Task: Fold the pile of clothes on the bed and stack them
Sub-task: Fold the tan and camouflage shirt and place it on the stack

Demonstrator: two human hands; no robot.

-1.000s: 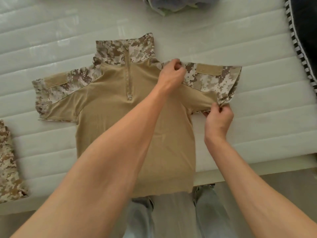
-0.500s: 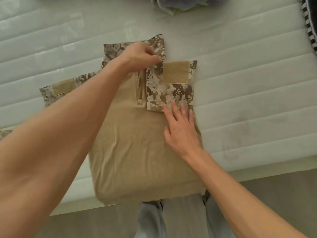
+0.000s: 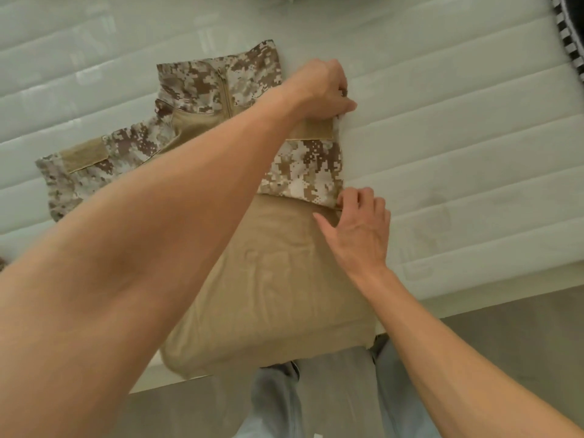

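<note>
1. Since half a second ago, the left hand has crossed from the collar to the upper right corner of the folded-in sleeve, and the right hand has slid to that sleeve's lower right corner.
2. Risk: tugging either corner could drag the fold crooked, or pull the shirt, whose hem overhangs the bed, off the edge.
3. Left fingers curl, pinching the sleeve's top corner.
4. Right fingers curl at the lower corner, apparently pinching it.
</note>
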